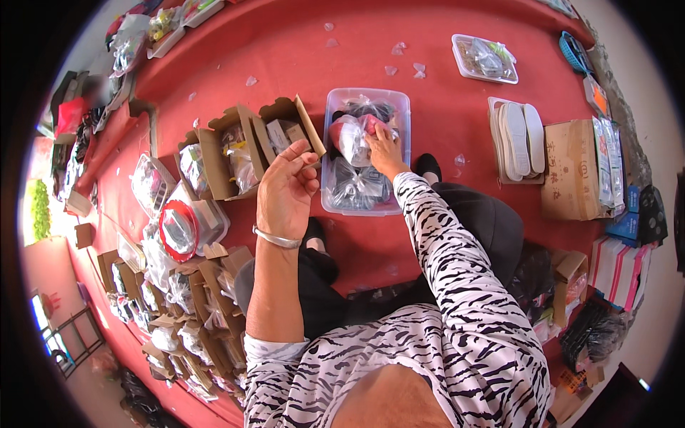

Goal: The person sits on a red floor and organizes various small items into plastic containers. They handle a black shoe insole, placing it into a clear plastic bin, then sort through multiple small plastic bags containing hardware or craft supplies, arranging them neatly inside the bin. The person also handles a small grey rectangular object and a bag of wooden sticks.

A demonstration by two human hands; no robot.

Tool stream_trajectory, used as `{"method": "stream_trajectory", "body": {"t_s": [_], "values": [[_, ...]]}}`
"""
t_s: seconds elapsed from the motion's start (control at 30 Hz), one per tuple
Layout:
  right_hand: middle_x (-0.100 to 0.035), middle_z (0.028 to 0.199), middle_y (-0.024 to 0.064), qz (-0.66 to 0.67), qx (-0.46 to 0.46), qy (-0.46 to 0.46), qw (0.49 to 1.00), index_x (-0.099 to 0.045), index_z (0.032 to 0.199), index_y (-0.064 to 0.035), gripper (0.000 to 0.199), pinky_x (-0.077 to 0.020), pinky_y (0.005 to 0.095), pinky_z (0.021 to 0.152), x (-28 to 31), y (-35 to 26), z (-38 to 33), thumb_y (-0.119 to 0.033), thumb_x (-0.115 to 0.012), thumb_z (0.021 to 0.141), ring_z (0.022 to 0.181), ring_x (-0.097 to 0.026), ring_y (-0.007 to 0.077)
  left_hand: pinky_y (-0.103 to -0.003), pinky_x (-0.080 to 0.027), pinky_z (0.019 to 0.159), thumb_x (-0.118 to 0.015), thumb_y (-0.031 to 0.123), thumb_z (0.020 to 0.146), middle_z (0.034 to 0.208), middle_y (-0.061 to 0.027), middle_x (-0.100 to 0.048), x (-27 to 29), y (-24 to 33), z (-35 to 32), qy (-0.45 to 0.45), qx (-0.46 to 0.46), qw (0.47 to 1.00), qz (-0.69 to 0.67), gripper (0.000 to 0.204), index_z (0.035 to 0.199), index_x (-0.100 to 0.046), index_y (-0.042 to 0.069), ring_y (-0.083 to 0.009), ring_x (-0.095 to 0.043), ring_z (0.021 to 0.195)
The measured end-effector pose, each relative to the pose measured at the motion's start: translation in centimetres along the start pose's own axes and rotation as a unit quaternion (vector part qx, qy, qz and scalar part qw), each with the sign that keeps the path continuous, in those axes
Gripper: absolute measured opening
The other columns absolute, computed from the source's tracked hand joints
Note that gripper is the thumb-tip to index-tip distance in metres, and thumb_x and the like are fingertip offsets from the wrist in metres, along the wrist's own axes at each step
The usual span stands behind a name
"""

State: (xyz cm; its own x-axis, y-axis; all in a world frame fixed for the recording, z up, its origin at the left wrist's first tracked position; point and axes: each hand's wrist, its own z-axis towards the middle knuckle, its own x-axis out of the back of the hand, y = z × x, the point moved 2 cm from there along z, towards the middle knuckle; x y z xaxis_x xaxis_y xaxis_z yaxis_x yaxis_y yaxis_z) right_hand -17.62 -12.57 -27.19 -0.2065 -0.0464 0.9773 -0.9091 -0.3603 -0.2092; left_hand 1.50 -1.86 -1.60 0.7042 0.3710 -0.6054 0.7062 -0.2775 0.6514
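In front of me stands a clear plastic bin (330, 192) with several clear plastic bags in it. My right hand (386, 148) reaches into it, its fingers bent over a clear bag (349, 139) with red and pale contents I cannot make out. Below that bag lies another clear bag (357, 184) with dark contents, and more dark items (371, 108) show at the far end. My left hand (287, 187), with a silver bangle (277, 238) on its wrist, is raised left of the bin. Its fingers are loosely bent and apart, with nothing visible in them.
Left of the bin stand open cardboard boxes (237, 187) of bagged items. More boxes (207, 299) and a red-rimmed container (178, 230) fill the lower left. To the right lie white soles (515, 141), a large carton (571, 170) and a white tray (464, 70). Plastic scraps (419, 70) dot the red floor.
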Motion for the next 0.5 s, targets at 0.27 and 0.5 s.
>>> {"method": "stream_trajectory", "body": {"t_s": [0.27, 0.5], "values": [[-0.050, 0.104, 0.0156, -0.005, 0.077, 0.062, 0.995, -0.054, 0.107, -0.0107, 0.028, -0.0453, 0.0431, 0.079, 1.3, -1.6, 2.2, -0.007, -0.050, 0.080, 0.100, -0.054, 0.0315, -0.021, -0.046, 0.060, -0.051, 0.008, 0.085, 0.086, -0.0051, -0.058, 0.2, 0.0, 0.1, 0.007, -0.008, 1.000, 0.022, 0.025, 0.109, -0.053, -0.001, -0.0095, -0.053, 0.069], [-0.049, 0.118, 0.0184, 0.005, 0.101, 0.049, 0.994, -0.049, 0.115, -0.0058, 0.036, -0.0415, 0.0448, 0.089, 1.4, 1.8, 4.4, -0.010, -0.052, 0.079, 0.105, -0.053, 0.0346, -0.022, -0.042, 0.057, -0.056, 0.012, 0.081, 0.081, -0.0044, -0.061, -2.0, -0.4, -0.6, -0.041, 0.047, 0.991, 0.119, 0.026, 0.104, -0.057, 0.001, -0.0096, -0.053, 0.066]]}}
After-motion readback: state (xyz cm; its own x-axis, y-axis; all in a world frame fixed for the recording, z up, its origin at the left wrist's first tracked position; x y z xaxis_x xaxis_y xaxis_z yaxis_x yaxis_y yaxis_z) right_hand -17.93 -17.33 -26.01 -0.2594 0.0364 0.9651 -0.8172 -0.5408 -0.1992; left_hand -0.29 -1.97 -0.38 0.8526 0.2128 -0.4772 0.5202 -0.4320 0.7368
